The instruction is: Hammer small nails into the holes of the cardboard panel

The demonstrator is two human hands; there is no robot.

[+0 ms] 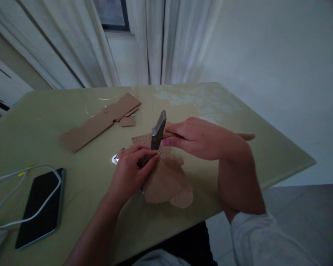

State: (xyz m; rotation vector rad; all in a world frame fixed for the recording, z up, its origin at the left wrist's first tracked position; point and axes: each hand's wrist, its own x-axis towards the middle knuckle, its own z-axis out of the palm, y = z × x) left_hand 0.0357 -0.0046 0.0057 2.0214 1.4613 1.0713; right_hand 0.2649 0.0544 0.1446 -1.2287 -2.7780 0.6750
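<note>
My right hand (195,138) is closed around the wooden handle of a hammer (158,129), gripping it close to the metal head. Under the head lies a piece of cardboard (166,181) with rows of small holes across its far part. My left hand (133,162) rests at the cardboard's left side, thumb and fingers pinched together right by the hammer's lower face. What the fingertips pinch is too small and too covered to name. A dark object shows between the left thumb and index finger, its kind unclear.
Torn cardboard strips (100,123) lie farther back on the table (211,184). At the left, a black-screened phone (41,207) has a white cable (48,199) looped over it. A small shiny item (115,159) sits beside my left hand. Curtains (180,44) hang behind the table.
</note>
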